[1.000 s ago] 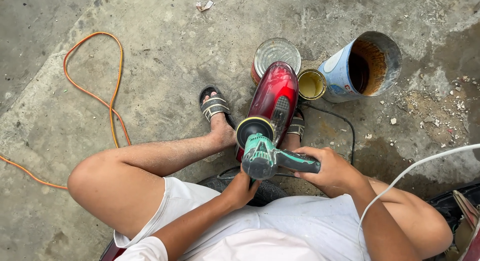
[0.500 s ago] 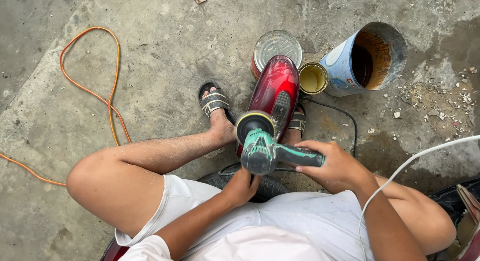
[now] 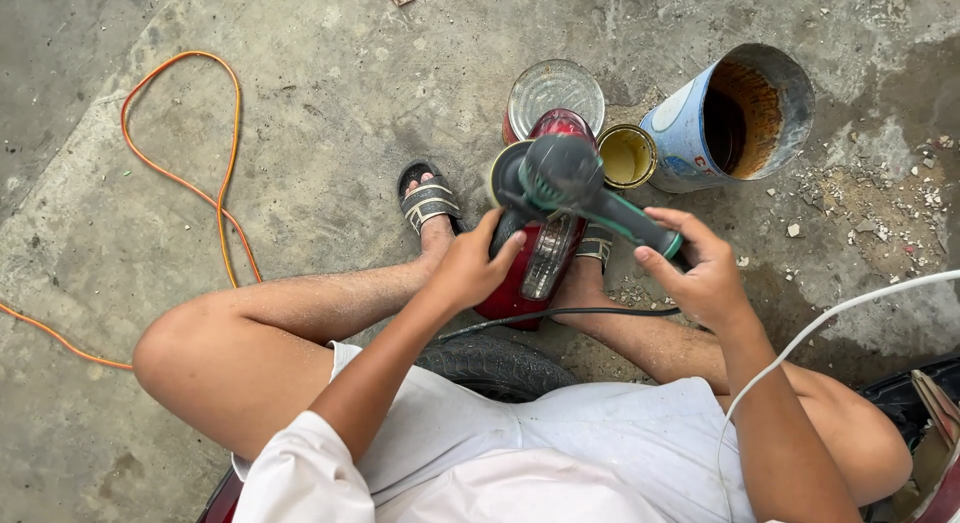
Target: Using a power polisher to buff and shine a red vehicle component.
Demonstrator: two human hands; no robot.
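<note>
The right hand [image 3: 705, 273] is closed around the green polisher's [image 3: 565, 183] handle. The left hand [image 3: 470, 268] grips the red tail light [image 3: 540, 268], which sits directly under the tool between both hands.

both hands: right hand [image 3: 700, 268] around green polisher [image 3: 565, 178], left hand [image 3: 470, 268] on red tail light [image 3: 535, 273]

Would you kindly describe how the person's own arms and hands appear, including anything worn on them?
Both arms are bare from the short white sleeves of a white T-shirt downward. The left hand and right hand wear no gloves, and no rings, watch or bracelet can be seen. The forearms show some hair. Nothing is strapped or taped to either arm.
</note>
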